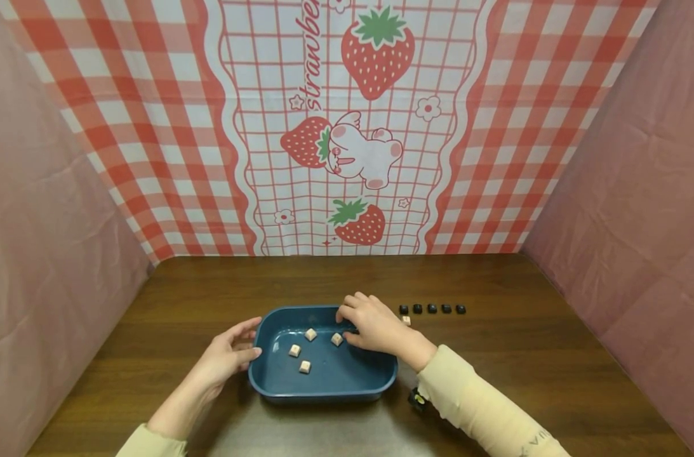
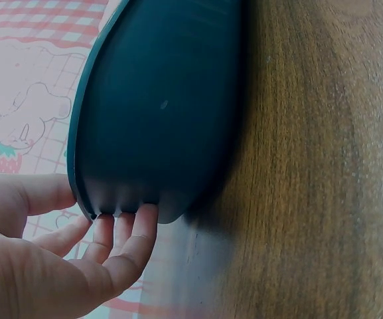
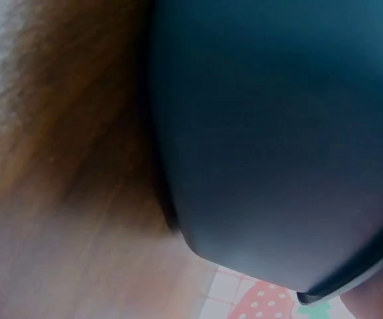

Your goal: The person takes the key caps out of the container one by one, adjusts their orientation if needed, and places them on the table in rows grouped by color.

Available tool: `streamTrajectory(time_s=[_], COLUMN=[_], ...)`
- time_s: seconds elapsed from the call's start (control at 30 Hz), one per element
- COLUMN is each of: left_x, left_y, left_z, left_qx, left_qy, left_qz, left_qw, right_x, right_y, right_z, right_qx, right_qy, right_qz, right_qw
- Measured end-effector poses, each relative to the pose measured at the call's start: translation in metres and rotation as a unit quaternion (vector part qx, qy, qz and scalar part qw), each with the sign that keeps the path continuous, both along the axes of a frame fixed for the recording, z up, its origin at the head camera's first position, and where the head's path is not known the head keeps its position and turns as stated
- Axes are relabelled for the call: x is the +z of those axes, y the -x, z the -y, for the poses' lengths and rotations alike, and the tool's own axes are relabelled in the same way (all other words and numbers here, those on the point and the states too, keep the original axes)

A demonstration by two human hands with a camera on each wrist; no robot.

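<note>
In the head view, a blue rectangular tray (image 1: 347,381) holds several small cream keycaps, one keycap (image 1: 305,367) lying nearest its front. My left hand (image 1: 223,355) grips the tray's left end, thumb at the rim and fingertips against the outer wall, as the left wrist view shows with the tray wall (image 2: 158,106). Over the tray's back right part, my right hand (image 1: 374,325) reaches in with bent fingers and a gap between thumb and forefinger. Its thumb tip is close beside another cream keycap (image 1: 336,339). The right wrist view shows mostly the tray's outer wall (image 3: 271,153).
Right of the tray, several black keycaps (image 1: 432,308) stand in a row on the wooden table (image 1: 529,381). A cream keycap (image 1: 406,321) lies below the row's left end. A small black object (image 1: 417,399) shows beside the right sleeve. A strawberry-print cloth (image 1: 358,158) hangs behind.
</note>
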State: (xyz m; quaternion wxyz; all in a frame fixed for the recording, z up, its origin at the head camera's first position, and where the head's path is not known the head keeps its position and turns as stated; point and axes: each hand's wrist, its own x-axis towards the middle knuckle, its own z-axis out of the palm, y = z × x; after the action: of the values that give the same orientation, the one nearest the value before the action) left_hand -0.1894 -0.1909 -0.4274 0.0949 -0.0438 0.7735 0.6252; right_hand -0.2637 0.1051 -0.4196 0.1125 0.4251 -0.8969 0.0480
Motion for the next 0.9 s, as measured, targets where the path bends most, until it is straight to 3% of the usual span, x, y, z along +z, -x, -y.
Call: streamTrajectory(time_s=[0.53, 0.9], left_x=[0.0, 0.002], left_y=[0.001, -0.001], left_z=[0.0, -0.001], left_qx=[0.001, 0.004], left_qy=[0.003, 0.001], left_qz=[-0.002, -0.001], left_qw=[1.0, 1.0], right_x=[-0.015, -0.019], right_y=[0.0, -0.001], right_z=[0.012, 0.012], right_qx=[0.057, 0.058], right_qy=[-0.063, -0.064], right_qz=[-0.122, -0.139], right_qw=[0.989, 0.987])
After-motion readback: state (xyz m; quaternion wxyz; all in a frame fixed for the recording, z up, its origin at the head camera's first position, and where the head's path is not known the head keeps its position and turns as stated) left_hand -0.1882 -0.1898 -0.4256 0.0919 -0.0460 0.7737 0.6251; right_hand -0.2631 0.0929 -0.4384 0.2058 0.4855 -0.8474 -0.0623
